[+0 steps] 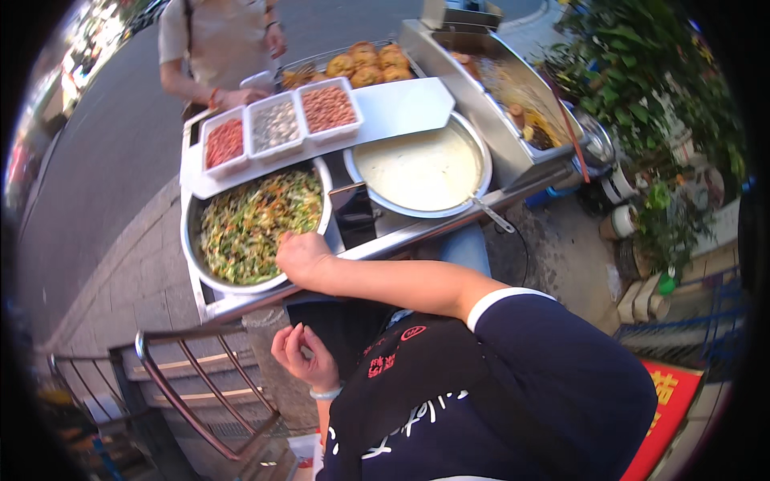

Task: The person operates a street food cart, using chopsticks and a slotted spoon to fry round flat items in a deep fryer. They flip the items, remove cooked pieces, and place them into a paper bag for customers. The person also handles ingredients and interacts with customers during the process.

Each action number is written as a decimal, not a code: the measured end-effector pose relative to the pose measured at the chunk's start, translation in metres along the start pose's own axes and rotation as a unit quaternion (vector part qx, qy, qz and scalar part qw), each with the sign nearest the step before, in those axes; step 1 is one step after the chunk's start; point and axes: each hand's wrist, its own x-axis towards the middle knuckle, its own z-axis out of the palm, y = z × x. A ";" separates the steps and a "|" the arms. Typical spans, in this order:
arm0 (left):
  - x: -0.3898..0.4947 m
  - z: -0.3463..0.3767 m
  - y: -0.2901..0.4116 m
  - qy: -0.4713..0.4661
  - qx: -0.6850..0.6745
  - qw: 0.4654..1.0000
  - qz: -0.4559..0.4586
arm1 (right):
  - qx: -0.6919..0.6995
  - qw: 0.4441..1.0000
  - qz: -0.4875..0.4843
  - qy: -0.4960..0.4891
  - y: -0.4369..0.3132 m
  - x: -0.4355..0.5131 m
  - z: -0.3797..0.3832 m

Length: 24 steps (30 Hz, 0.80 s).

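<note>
My right hand (304,258) is curled at the near right rim of a steel basin (187,258) of chopped vegetable filling (258,228). Whether its fingers grip anything is hidden. Lower down, in front of my dark apron (421,373), my left hand (305,358) hangs in the air with bent fingers and a gap by the thumb. I see nothing in it, and a pale bangle (326,393) circles the wrist. Right of the filling stands a wide basin (488,174) of creamy white batter (421,171). A metal ladle (494,216) leans over its near rim.
Three white tubs hold red bits (224,144), greyish-white pieces (275,125) and peanuts (328,108) on a white board (409,108). Behind are fried cakes (367,66); at right, a steel fryer (499,96). A person (222,48) stands across the cart. A metal railing (180,391) is at lower left.
</note>
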 end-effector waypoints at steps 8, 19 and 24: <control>0.005 0.010 0.015 -0.015 0.042 0.998 0.042 | 0.042 0.994 -0.018 -0.102 0.005 -0.018 -0.053; 0.080 0.077 0.098 -0.105 -0.090 0.981 0.135 | -0.045 0.846 0.217 0.486 0.280 -0.298 -0.249; 0.123 0.141 0.142 -0.213 -0.089 0.948 0.218 | -0.263 0.808 0.479 0.218 0.413 -0.411 -0.235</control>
